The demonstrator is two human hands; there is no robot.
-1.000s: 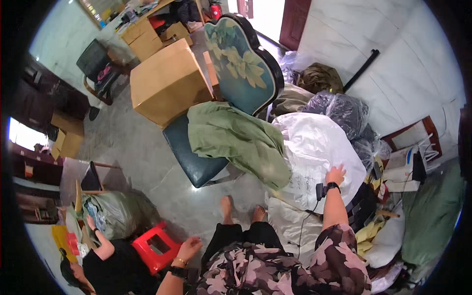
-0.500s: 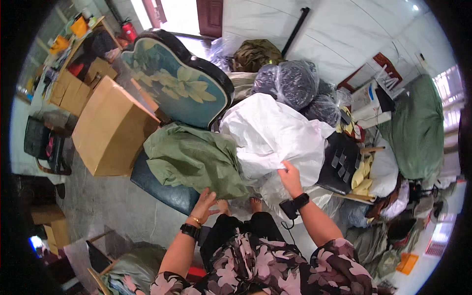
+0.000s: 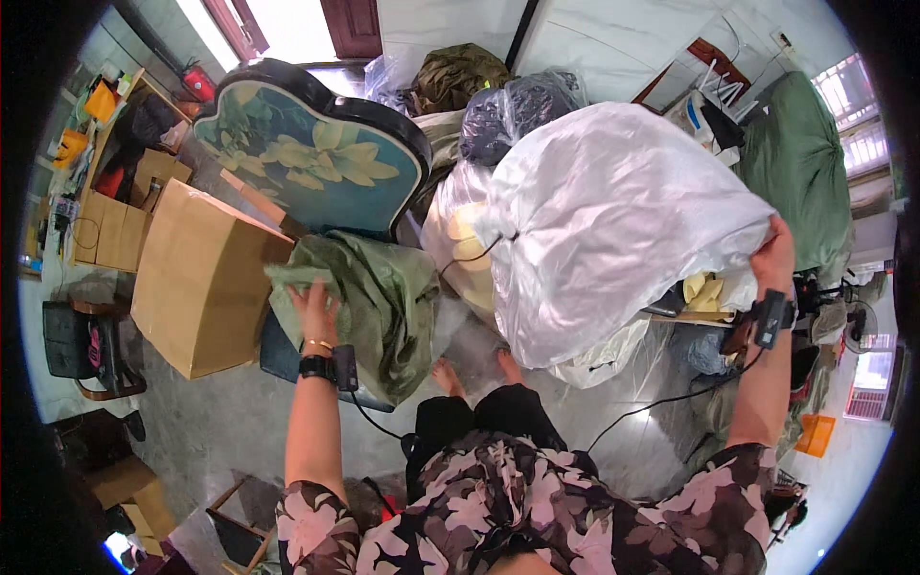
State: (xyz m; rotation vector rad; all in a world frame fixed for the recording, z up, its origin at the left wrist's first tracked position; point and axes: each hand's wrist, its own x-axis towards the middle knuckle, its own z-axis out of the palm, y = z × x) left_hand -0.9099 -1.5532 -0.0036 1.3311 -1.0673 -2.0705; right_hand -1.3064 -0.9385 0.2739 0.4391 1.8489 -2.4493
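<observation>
Half a second ago both hands met low at the big white plastic sack (image 3: pixel 613 220); now they are spread wide and the sack is lifted higher. One sack is held, and one crumpled olive-green cloth (image 3: pixel 369 297) lies on the single blue floral-backed chair (image 3: pixel 307 158). The right hand (image 3: pixel 774 257), arm raised, clenches the sack's edge. The left hand (image 3: pixel 314 309) rests flat, fingers seemingly loose, on the cloth beside one brown cardboard box (image 3: pixel 196 278).
</observation>
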